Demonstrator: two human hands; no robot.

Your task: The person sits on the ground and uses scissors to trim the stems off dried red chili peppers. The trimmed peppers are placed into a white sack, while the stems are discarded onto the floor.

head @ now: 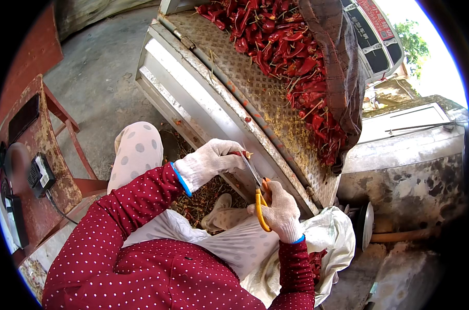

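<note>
My left hand (215,161), in a white knit glove with a blue cuff, pinches a dried red chili pepper (237,153) with its pale stem end pointing right. In my right hand (281,211), gloved the same way, is a pair of scissors (260,201) with orange-yellow handles. The blades reach up to the pepper's stem end and look partly apart. Both hands are above my lap, in front of the lowered metal side panel (203,104). Beyond it, a heap of dried red chilies (281,46) lies on a textured metal truck bed (254,81).
A dark cloth (331,69) borders the heap. By my right arm, an open white woven sack (331,228) holds red chilies (317,263). On the left, a worn wooden stool (60,170) bears a phone (24,116) and a black corded device (40,176). Stem scraps (197,201) litter the floor.
</note>
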